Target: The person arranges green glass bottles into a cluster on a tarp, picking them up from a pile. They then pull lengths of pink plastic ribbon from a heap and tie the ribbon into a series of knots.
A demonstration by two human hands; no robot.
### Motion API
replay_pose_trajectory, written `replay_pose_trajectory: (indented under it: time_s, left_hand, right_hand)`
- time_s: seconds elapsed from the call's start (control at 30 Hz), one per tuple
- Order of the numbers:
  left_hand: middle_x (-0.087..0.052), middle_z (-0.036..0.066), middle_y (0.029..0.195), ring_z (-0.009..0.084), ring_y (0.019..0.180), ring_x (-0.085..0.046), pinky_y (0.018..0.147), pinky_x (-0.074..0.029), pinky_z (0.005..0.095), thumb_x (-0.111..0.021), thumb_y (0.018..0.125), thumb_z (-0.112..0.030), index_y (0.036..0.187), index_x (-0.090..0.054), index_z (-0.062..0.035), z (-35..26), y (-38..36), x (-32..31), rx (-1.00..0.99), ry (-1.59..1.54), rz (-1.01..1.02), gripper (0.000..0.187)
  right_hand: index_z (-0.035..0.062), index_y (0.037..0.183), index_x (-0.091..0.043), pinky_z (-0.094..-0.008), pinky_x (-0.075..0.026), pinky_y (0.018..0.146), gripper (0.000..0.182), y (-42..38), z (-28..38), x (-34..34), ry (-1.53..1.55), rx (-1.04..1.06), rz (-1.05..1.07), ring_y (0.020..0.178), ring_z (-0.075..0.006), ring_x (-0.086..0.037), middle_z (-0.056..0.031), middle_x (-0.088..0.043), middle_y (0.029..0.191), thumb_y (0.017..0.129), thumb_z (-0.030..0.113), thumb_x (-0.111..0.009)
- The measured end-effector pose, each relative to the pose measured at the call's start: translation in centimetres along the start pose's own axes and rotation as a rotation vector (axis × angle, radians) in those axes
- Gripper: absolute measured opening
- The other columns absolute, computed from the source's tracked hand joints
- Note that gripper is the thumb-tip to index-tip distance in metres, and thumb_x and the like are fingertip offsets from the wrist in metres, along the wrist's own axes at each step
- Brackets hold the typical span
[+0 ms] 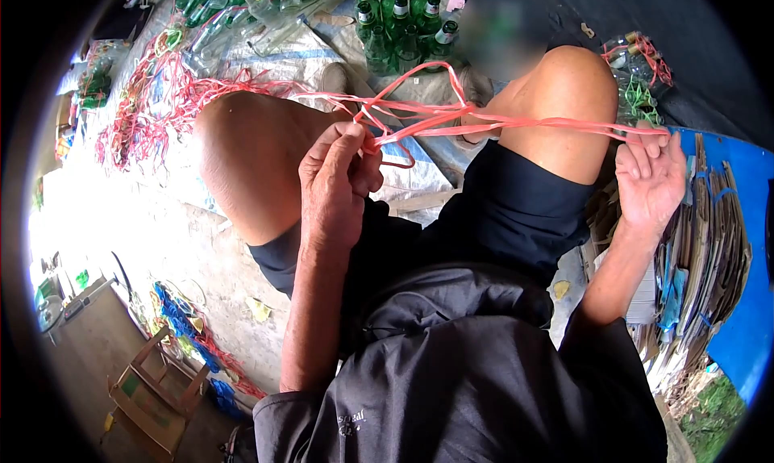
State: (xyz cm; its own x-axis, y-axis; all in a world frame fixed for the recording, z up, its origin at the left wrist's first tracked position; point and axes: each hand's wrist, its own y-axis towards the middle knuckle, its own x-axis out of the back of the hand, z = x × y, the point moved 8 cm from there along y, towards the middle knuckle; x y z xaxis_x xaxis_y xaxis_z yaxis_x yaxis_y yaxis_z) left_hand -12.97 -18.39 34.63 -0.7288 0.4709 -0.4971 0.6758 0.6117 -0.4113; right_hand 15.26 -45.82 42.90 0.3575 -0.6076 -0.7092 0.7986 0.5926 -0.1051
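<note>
Pink plastic twine [516, 123] runs in several strands between my two hands, above my knees. My left hand [334, 173] pinches it between thumb and fingertips, where the strands cross and form loose loops. Far to the right, my right hand [651, 177] has its palm turned up and its fingers curled around the other end. The strands are drawn fairly straight on that side. From my left hand more twine trails back past my left knee to a tangled pink heap [153, 112] on the ground.
Green glass bottles [401, 27] stand grouped beyond my feet, with more bottles lying at upper left. A stack of flattened cardboard [705, 245] stands at right beside a blue sheet [754, 221]. At lower left are a small wooden chair [149, 398] and blue twine [181, 318].
</note>
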Motion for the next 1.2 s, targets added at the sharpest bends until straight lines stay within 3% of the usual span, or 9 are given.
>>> replay_pose_trajectory:
  time_s: [0.13, 0.17, 0.4, 0.53, 0.67, 0.87, 1.07, 1.1, 1.2]
  left_hand:
    - [-0.048, -0.003, 0.063, 0.0062, 0.054, -0.035, 0.054, -0.033, 0.0259, -0.061, 0.105, -0.021, 0.087, -0.064, -0.0060, 0.2, 0.4, 0.4, 0.019, -0.064, 0.015, 0.024]
    - [-0.046, -0.004, 0.062, 0.0062, 0.053, -0.034, 0.054, -0.032, 0.0261, -0.061, 0.105, -0.021, 0.087, -0.064, -0.0060, 0.3, 0.3, 0.5, 0.025, -0.069, 0.010, 0.023]
    - [-0.042, -0.005, 0.062, 0.0065, 0.053, -0.031, 0.053, -0.030, 0.0265, -0.060, 0.106, -0.021, 0.088, -0.062, -0.0069, 0.4, 0.5, 0.5, 0.014, -0.064, -0.025, 0.023]
    - [-0.039, -0.006, 0.064, 0.0066, 0.054, -0.030, 0.053, -0.027, 0.0257, -0.056, 0.107, -0.025, 0.091, -0.060, -0.0094, 0.2, 0.7, 0.5, -0.010, -0.044, 0.025, 0.023]
    - [-0.037, -0.007, 0.063, 0.0058, 0.054, -0.029, 0.054, -0.026, 0.0254, -0.054, 0.108, -0.027, 0.092, -0.061, -0.0096, 0.1, 0.9, 0.7, -0.009, -0.055, 0.030, 0.025]
    - [-0.034, -0.008, 0.062, 0.0053, 0.054, -0.026, 0.053, -0.024, 0.0253, -0.054, 0.109, -0.027, 0.094, -0.062, -0.0083, 0.4, 1.2, 1.2, 0.009, -0.134, 0.057, 0.025]
    - [-0.034, -0.008, 0.062, 0.0052, 0.054, -0.026, 0.053, -0.024, 0.0250, -0.052, 0.109, -0.026, 0.093, -0.061, -0.0086, 0.4, 1.3, 1.4, 0.034, -0.196, 0.027, 0.026]
    - [-0.034, -0.008, 0.062, 0.0051, 0.053, -0.025, 0.052, -0.024, 0.0251, -0.054, 0.108, -0.026, 0.092, -0.060, -0.0085, 0.4, 1.4, 1.3, 0.030, -0.194, 0.024, 0.025]
    - [-0.033, -0.008, 0.062, 0.0048, 0.052, -0.024, 0.052, -0.023, 0.0253, -0.057, 0.105, -0.026, 0.090, -0.059, -0.0083, 0.3, 1.5, 1.2, 0.018, -0.183, 0.030, 0.023]
  right_hand:
    - [0.0073, 0.089, -0.053, -0.0249, -0.034, 0.050, 0.034, -0.6, -0.1, 0.6, -0.098, -0.102, 0.122, 0.050, -0.0072, -0.031, 0.0019, -0.041, 0.068, 0.112, 0.032, -0.053]
    - [0.0089, 0.085, -0.052, -0.0225, -0.030, 0.046, 0.037, -1.1, 0.2, 1.4, -0.161, -0.073, 0.045, 0.048, -0.0051, -0.029, 0.0043, -0.040, 0.066, 0.111, 0.035, -0.055]
    - [0.0030, 0.093, -0.059, -0.0203, -0.033, 0.044, 0.031, -3.0, 0.4, 1.3, -0.473, -0.125, 0.288, 0.050, -0.0025, -0.035, 0.0034, -0.046, 0.067, 0.106, 0.030, -0.064]
    - [-0.0003, 0.099, -0.063, -0.0227, -0.034, 0.044, 0.026, -3.7, -0.2, 0.5, -0.584, -0.164, 0.397, 0.051, -0.0043, -0.039, -0.0002, -0.051, 0.074, 0.102, 0.025, -0.069]
    - [0.0029, 0.089, -0.061, -0.0228, -0.039, 0.051, 0.027, -3.8, -0.2, -0.1, -0.479, -0.168, 0.368, 0.061, -0.0087, -0.043, -0.0017, -0.045, 0.078, 0.099, 0.026, -0.071]
    - [0.0078, 0.079, -0.055, -0.0244, -0.045, 0.060, 0.034, -3.9, 0.0, 0.1, -0.392, -0.173, 0.439, 0.084, -0.0168, -0.045, -0.0084, -0.044, 0.098, 0.099, 0.030, -0.071]
    - [0.0103, 0.072, -0.052, -0.0268, -0.045, 0.067, 0.039, -3.7, -0.2, 1.5, -0.140, -0.134, 0.327, 0.103, -0.0225, -0.044, -0.0083, -0.040, 0.101, 0.099, 0.028, -0.072]
    - [0.0120, 0.069, -0.050, -0.0289, -0.045, 0.071, 0.043, -3.8, -0.6, 1.0, -0.187, -0.172, 0.360, 0.105, -0.0234, -0.045, -0.0085, -0.040, 0.101, 0.099, 0.032, -0.074]
    - [0.0111, 0.067, -0.052, -0.0262, -0.047, 0.063, 0.047, -3.8, -2.1, -1.3, -0.428, -0.186, 0.425, 0.090, -0.0200, -0.048, -0.0061, -0.047, 0.093, 0.097, 0.038, -0.076]
